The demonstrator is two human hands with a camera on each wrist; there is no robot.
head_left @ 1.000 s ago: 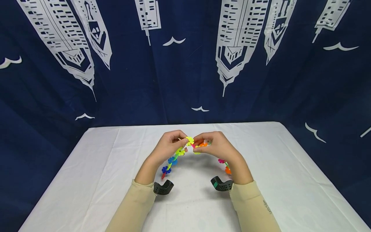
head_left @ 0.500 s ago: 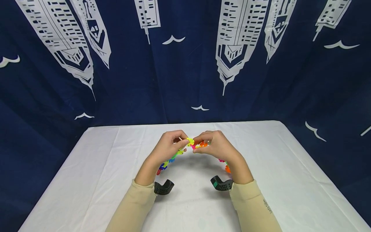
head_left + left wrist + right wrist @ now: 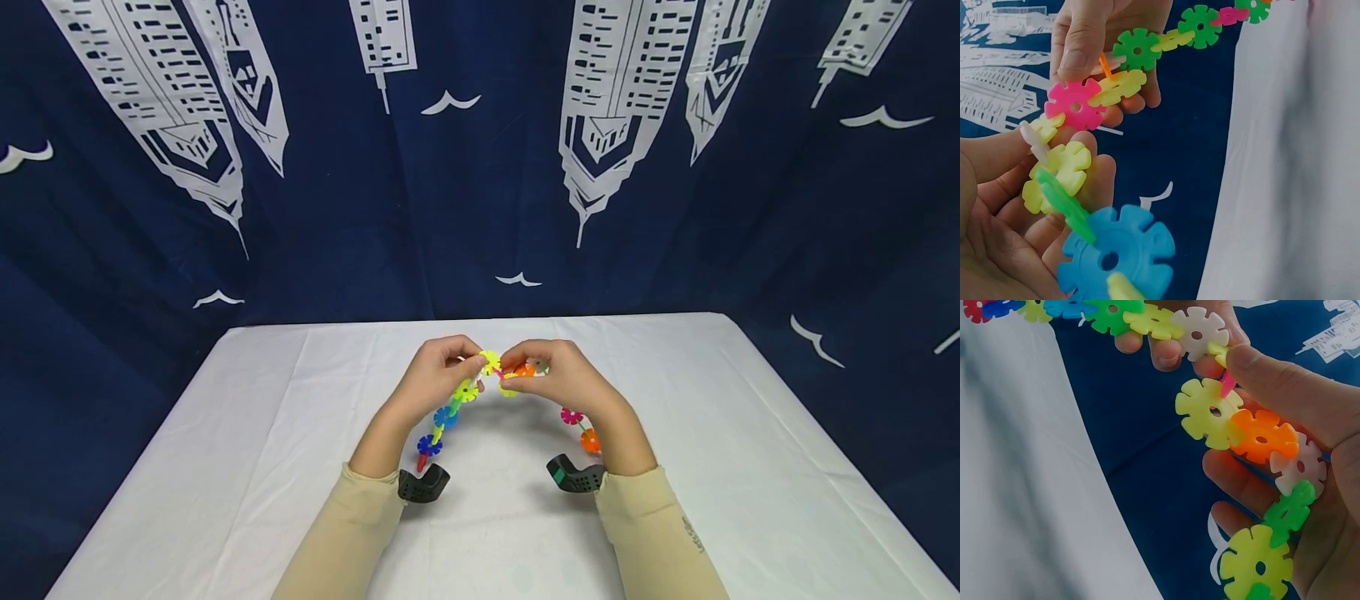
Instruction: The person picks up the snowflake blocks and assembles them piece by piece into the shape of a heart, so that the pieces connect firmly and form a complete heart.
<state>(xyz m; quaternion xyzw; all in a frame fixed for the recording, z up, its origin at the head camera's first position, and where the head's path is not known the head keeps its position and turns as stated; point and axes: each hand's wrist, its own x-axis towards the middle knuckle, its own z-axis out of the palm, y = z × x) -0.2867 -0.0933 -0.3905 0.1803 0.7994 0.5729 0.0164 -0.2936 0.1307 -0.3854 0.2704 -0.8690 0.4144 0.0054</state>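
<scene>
Both hands hold one chain of interlocking plastic snowflake discs, raised over the table in an arch. In the head view my left hand (image 3: 435, 379) pinches a yellow disc (image 3: 491, 362) near the middle. My right hand (image 3: 566, 375) is close beside it; the left wrist view shows its thumb on a pink disc (image 3: 1075, 106) that meets the yellow one. From the left hand hang green, blue (image 3: 1110, 253) and dark blue (image 3: 429, 446) discs, ending in a red piece (image 3: 422, 463). An orange disc (image 3: 1264, 436) lies along the right fingers, and the right end hangs past the wrist.
A white cloth covers the table (image 3: 480, 533). Behind it stands a dark blue curtain (image 3: 337, 208) with white buildings and birds. Black curved camera mounts (image 3: 423, 484) sit at both wrists.
The left tail of the chain swings out toward the left wrist, then back to hang lower. The right tail shifts slightly. Both hands keep their hold nearly in place.
</scene>
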